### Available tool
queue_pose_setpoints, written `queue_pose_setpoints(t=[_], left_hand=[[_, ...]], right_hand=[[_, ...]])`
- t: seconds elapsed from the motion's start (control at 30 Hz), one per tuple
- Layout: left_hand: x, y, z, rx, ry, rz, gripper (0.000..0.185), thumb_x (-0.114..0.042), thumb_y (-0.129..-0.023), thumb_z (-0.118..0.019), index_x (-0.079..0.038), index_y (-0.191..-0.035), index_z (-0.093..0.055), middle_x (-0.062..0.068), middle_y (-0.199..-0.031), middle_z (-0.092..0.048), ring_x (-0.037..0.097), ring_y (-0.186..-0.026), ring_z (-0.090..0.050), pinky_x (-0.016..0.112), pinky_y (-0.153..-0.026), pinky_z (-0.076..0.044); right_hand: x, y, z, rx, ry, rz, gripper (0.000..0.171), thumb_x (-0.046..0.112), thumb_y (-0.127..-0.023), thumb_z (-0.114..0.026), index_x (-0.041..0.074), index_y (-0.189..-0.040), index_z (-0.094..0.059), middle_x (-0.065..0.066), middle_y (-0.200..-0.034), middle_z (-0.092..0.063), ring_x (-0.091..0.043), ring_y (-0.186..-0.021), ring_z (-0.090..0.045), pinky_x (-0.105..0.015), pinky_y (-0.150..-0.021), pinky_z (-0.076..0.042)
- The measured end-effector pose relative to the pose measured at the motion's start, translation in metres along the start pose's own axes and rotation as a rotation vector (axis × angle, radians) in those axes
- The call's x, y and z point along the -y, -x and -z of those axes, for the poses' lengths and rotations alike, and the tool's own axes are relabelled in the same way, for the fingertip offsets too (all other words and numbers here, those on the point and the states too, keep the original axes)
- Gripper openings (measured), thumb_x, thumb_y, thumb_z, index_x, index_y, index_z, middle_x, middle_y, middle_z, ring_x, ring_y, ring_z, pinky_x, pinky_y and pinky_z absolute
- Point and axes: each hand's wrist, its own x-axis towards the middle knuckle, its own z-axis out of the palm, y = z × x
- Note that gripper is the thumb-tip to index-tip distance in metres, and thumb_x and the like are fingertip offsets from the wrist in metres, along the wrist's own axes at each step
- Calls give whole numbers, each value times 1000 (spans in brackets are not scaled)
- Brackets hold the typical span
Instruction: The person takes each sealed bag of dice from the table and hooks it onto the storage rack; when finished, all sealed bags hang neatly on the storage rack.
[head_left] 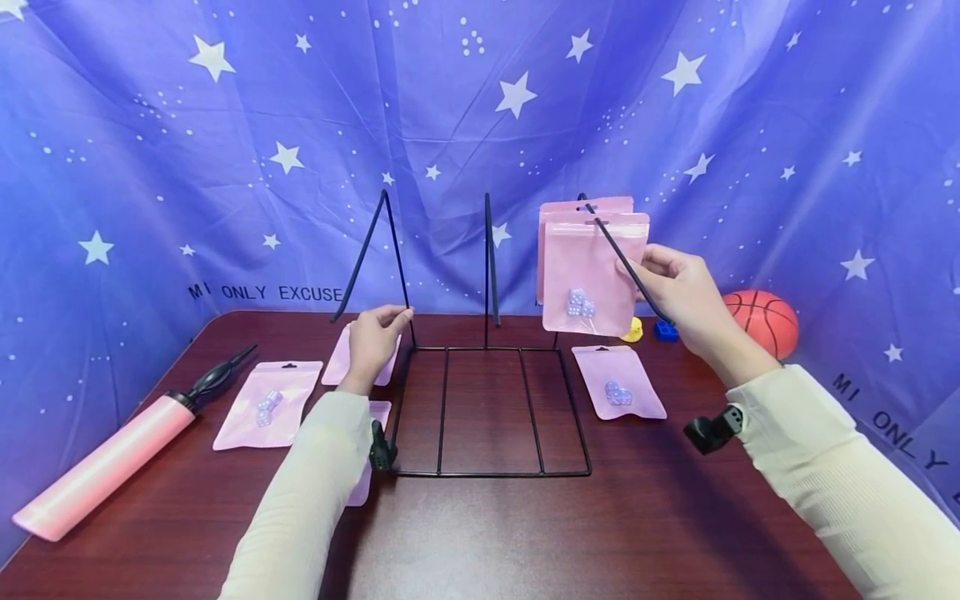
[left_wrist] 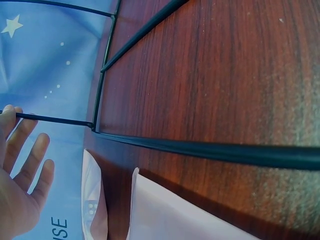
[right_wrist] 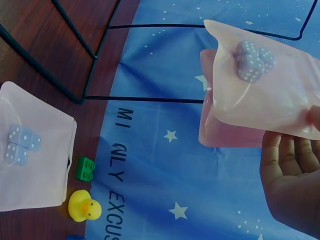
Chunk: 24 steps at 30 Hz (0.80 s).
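Both hands pinch: the left hand [head_left: 372,346] an upright of the black rack [head_left: 491,475], the right hand [head_left: 678,292] the front pink bag [head_left: 562,267], upper right of frame, at the rightmost prong [head_left: 626,262]. I'd ease its slot [head_left: 587,222] squarely along. Slot up, dice [head_left: 580,304] low, its long axis runs nearly upright.

Holds in the right hand [head_left: 684,287] a pink zip pouch [head_left: 568,260], upright on the right prong [head_left: 617,247] of a black wire rack [head_left: 491,475], with purple dice [head_left: 577,305] near its bottom, overlapping a second pink pouch [head_left: 551,208] behind. Pinches the rack's left upright [head_left: 397,258] in the left hand [head_left: 372,343].
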Motion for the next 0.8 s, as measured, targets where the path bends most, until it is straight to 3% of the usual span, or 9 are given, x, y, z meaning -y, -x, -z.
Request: queue_pose_setpoints(t=[0.3,0.8], left_hand=[[0,1,0,3,4,16,28,-27,-100,-66,-7,-117,-77,12,-111,-75,30,-109,-69,46,-96,-48],[1,0,-1,-1,7,9,28,-26,-100,-66,-7,-117,-77,12,-110,-75,30,-106,-70,46,-95,-48]], right_hand=[[2,-8,-7,-48,79,-6,7,19,-98,-69,14,-94,-69,13,-81,-71,-2,-75,-64,-19,-69,-55],[-1,-21,-12,-106,139,-8,23,21,-100,-66,-1,-107,-64,17,-78,-68,0,-76,-62,-17,-70,-55]])
